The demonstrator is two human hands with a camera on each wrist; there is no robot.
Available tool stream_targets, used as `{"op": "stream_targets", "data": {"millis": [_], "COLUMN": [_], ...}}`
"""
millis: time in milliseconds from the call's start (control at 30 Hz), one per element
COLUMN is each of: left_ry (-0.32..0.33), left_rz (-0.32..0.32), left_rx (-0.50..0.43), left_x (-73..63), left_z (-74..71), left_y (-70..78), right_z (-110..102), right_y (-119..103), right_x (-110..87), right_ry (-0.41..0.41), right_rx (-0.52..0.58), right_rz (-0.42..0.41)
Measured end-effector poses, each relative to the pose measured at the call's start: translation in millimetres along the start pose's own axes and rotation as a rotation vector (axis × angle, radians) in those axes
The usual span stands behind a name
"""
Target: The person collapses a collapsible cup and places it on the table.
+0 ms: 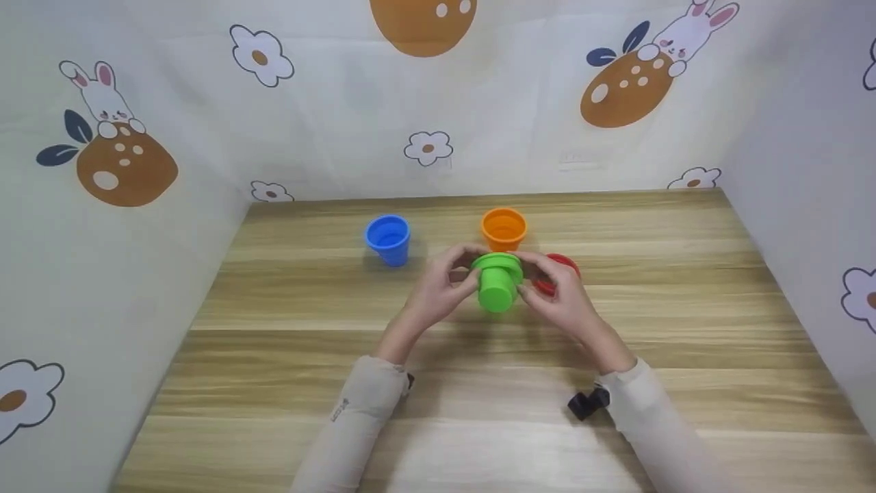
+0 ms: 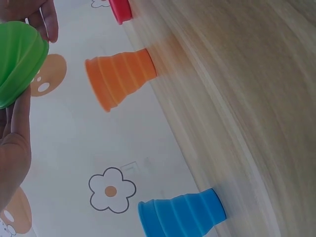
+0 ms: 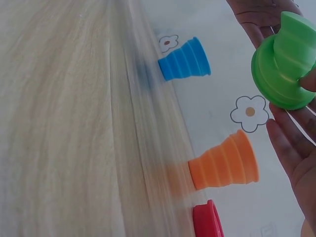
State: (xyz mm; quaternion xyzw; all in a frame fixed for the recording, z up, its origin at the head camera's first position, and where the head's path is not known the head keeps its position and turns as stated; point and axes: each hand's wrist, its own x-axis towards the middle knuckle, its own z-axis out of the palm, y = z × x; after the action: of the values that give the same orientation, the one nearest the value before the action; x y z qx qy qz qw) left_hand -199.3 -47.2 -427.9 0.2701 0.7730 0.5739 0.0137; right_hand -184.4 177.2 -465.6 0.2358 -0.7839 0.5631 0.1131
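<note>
Both hands hold a green collapsible cup [image 1: 497, 291] in the air above the table, its base tilted toward me and its wide rim away. My left hand [image 1: 438, 291] pinches its rim side from the left, thumb in front and fingers behind. From the right, my right hand [image 1: 567, 298] grips the same cup by thumb and fingers. In the right wrist view, the cup's wall looks partly folded near the rim. Just behind stands an upright orange collapsible cup [image 1: 504, 227]. A low, flattened red cup [image 3: 207, 221] lies by my right hand, partly hidden by it in the head view.
An upright blue collapsible cup [image 1: 389, 238] stands at the back left of the wooden table [image 1: 287, 370]. Patterned cloth walls [image 1: 342, 123] enclose the back and both sides. A black device [image 1: 587, 402] is at the right wrist.
</note>
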Motion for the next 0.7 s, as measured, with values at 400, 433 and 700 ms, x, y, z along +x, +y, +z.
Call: {"op": "stream_targets", "data": {"millis": [400, 433, 700], "left_ry": [0.04, 0.041, 0.04], "left_rz": [0.064, 0.064, 0.052], "left_rx": [-0.03, -0.03, -0.044], "left_x": [-1.0, -1.0, -1.3], "left_z": [0.5, 0.7, 1.4], "left_y": [-1.8, -1.7, -1.1], "right_z": [0.1, 0.4, 3.0], "right_y": [-0.8, -0.1, -0.2], "right_x": [-0.6, -0.3, 1.8], "right_ry": [0.033, 0.039, 0.116], "right_rx": [0.073, 0.073, 0.015], "right_rz": [-0.001, -0.014, -0.06]}}
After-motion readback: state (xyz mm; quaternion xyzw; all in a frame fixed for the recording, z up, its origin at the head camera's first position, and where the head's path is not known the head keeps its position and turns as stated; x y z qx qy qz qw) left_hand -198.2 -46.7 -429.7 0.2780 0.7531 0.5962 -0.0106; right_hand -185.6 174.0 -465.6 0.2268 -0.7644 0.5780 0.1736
